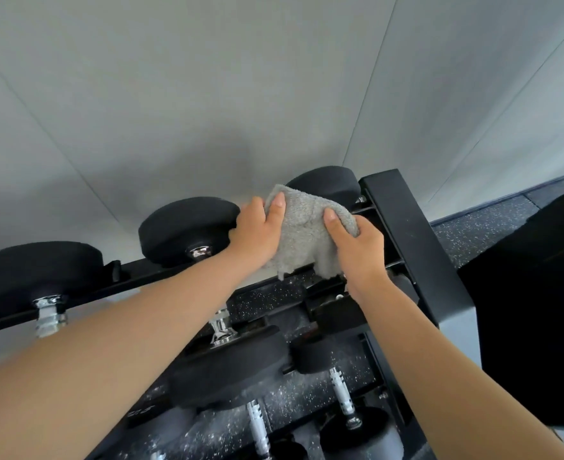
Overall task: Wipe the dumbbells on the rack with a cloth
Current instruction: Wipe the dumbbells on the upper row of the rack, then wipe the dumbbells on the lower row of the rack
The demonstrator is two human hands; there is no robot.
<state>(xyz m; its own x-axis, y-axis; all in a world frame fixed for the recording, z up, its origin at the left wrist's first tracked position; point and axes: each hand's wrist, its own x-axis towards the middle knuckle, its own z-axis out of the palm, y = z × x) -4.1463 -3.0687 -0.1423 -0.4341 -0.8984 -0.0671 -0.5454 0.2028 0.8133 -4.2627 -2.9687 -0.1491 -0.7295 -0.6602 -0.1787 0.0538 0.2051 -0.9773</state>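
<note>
A grey fluffy cloth (302,234) is draped over something on the top tier of the black dumbbell rack (403,227); what lies under it is hidden. My left hand (257,232) grips the cloth's left side and my right hand (357,247) grips its right side. Black round-headed dumbbells sit along the top rail: one at the far left (38,270), one left of my hands (187,227), one behind the cloth (327,184). Lower tiers hold more dumbbells (231,370) with knurled chrome handles (340,390).
A pale grey panelled wall (207,94) rises right behind the rack. Speckled black rubber flooring (480,224) shows to the right and under the rack. A large black object (539,310) stands at the right, close to the rack's upright.
</note>
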